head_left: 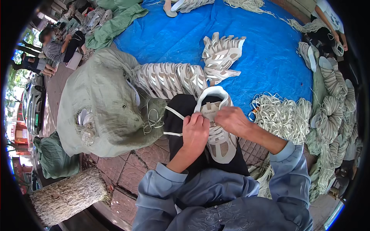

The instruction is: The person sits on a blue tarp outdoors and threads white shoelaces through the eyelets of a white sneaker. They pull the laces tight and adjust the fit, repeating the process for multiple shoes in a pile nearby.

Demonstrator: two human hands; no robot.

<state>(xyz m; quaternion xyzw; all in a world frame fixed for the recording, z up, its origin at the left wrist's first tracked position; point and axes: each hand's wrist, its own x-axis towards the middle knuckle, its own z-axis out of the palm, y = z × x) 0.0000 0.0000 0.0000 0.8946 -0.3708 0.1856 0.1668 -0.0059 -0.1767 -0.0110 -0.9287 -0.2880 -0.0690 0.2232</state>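
Note:
A beige and white sneaker upper (pixel 222 151) lies on my dark-trousered lap, its toe toward me and its padded collar away from me. My left hand (pixel 195 133) is closed at the left edge of the lacing, fingertips pinched beside the tongue (pixel 210 110). On the other side, my right hand (pixel 232 121) is closed at the upper right of the lacing. Pale laces cross the shoe's front below my fingers. Whether a lace end sits between the fingertips is hidden. Two white strips (pixel 173 134) cross the dark cloth left of my left hand.
A large grey-green sack (pixel 100 104) stands at left. A row of shoe uppers (pixel 169 79) and a smaller stack (pixel 223 56) lie on the blue tarp (pixel 269 50). Bundled white laces (pixel 283 117) are at right, near stacked uppers (pixel 331 111). A log-like stump (pixel 69 196) lies lower left. Other people sit farther off.

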